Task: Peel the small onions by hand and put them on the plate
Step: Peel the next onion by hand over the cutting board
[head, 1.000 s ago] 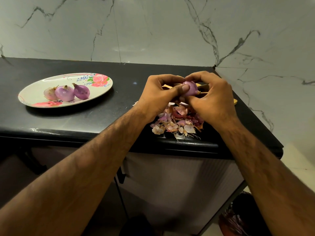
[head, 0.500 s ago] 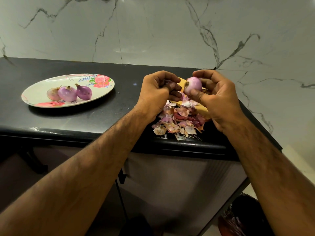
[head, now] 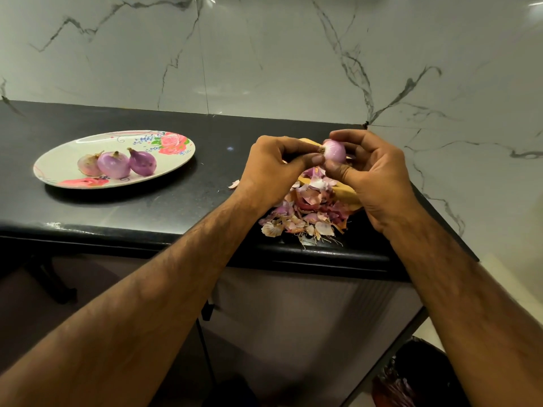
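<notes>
A small pale-purple onion (head: pixel 335 150) is held above the counter between both hands. My right hand (head: pixel 379 177) grips it from the right with fingers curled over its top and thumb under it. My left hand (head: pixel 273 168) pinches at its root end with thumb and fingertips. On the left stands an oval flowered plate (head: pixel 61 154) carrying three peeled onions (head: pixel 116 164). Under my hands lies a heap of onion skins (head: pixel 305 212).
The skins partly cover a yellow-brown board or paper (head: pixel 346 193) near the black counter's front right corner (head: pixel 382 257). One stray skin (head: pixel 234 184) lies left of the heap. A marble wall rises behind. A dark bin with a bag (head: pixel 411 377) stands on the floor below right.
My left hand, drawn slightly away half a second ago, has come back to the onion's root end. The onion stays in my right hand at about the same height.
</notes>
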